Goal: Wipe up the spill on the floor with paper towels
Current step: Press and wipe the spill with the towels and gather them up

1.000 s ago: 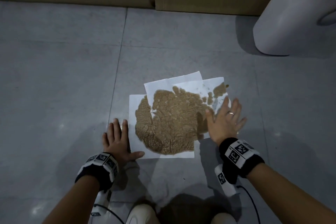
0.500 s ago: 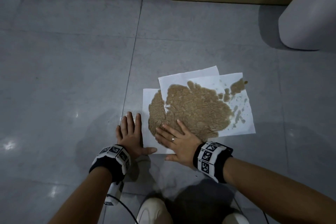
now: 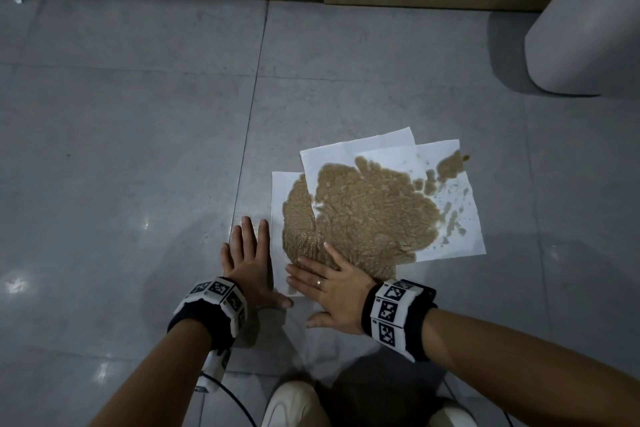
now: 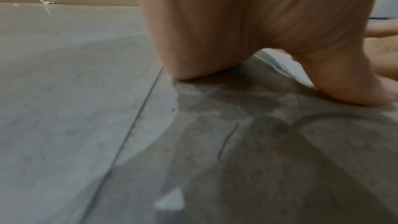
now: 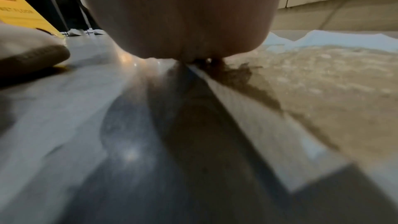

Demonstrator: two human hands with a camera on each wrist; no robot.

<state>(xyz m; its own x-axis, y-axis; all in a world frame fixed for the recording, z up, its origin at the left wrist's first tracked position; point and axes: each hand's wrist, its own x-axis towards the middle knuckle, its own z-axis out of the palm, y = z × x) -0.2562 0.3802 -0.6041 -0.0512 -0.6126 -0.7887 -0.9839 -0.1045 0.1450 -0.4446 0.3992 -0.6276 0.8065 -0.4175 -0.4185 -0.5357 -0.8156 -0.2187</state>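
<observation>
Pressing flat: the right hand [image 3: 334,291] lies palm-down, fingers straight and spread, on the near edge of the paper towels [image 3: 363,211], fingertips on the soaked brown part. It grips nothing.

Left hand [image 3: 247,260] rests flat on the grey tile floor [image 3: 138,149] just beside the towels' left edge, fingers straight and together, thumb out toward the sheets. It looks like a prop for balance; whether the thumb touches the paper I cannot tell.

Towels: three overlapping white sheets, spread flat on the floor in front of the person. A large brown stain [image 3: 374,208] has come through most of the middle; the far and right margins are white, with scattered specks near the right edge.

Progress, as judged: the blotting stage is well along. Liquid has been taken up across a wide area, and only a small brown bit shows past the far right corner. Not yet done: gathering the wet sheets, wiping any film left under them, and clearing them away. What lies beneath the paper is hidden.

Right wrist view shows the wet sheet edge lying on the tile, with a sheen on the floor near the heel of the hand, possibly damp.
</observation>
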